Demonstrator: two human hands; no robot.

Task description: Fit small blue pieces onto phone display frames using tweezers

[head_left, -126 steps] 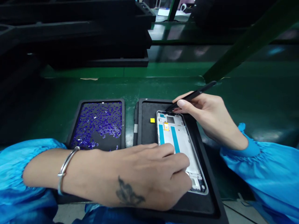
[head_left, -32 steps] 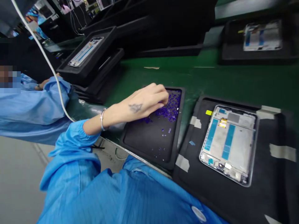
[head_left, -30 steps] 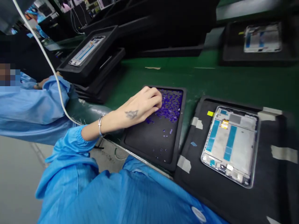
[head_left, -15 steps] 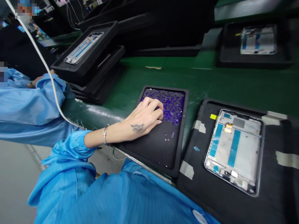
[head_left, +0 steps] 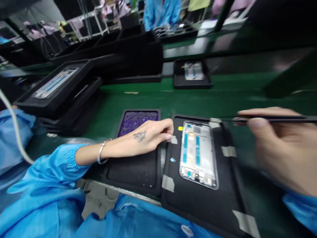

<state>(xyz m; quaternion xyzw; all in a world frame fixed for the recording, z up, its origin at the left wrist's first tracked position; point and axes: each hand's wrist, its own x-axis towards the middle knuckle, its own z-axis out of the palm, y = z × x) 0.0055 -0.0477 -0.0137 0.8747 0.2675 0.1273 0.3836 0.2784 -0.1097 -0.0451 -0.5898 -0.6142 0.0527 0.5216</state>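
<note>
On the green workbench [head_left: 223, 99], a black tray [head_left: 133, 175] of small blue pieces [head_left: 138, 119] beside a black mat [head_left: 198, 208] bearing a phone frame [head_left: 198, 154], left hand [head_left: 148, 132] loosely curled, grip unclear, fingertips near the frame, and blurred right hand [head_left: 279, 145] pinching black tweezers [head_left: 272, 118] to its right.

On my feed, left of the left hand [head_left: 148, 132] there's a white cable [head_left: 13, 132] and a black tray [head_left: 49, 100] holding a phone frame [head_left: 54, 82]. Ahead of the hand, another black tray [head_left: 192, 86] sits on the green bench [head_left: 104, 99], and way past it stands a person in a blue smock [head_left: 162, 10].
</note>
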